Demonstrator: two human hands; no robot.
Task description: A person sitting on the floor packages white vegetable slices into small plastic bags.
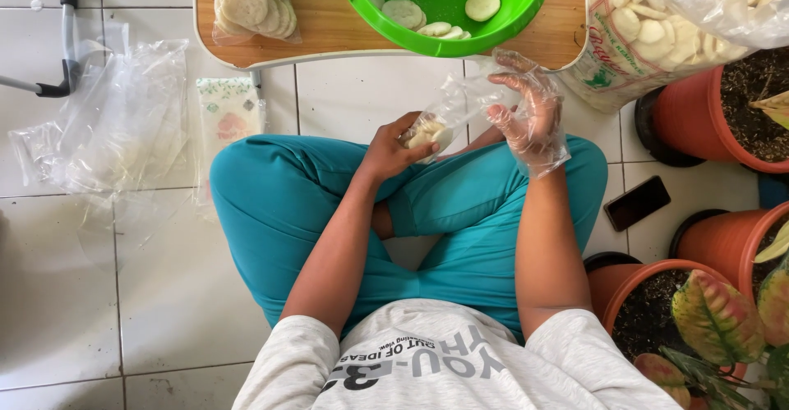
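Note:
I sit cross-legged on a white tiled floor in teal trousers. My left hand (394, 149) grips the bottom of a small clear plastic bag (448, 110) that holds a few pale round crackers (429, 135). My right hand (530, 114), inside a loose clear plastic glove, touches the bag's open top with its fingers spread. Just beyond my hands a green bowl (514, 11) with several of the same crackers rests on a low wooden table (329, 28).
A filled packet of crackers (255, 3) lies on the table's left. A big bag of crackers (649, 28) stands at right. Empty clear bags (115, 122) lie on the floor at left, with a tissue pack (228, 114). A phone (637, 202) and orange plant pots (723, 122) are at right.

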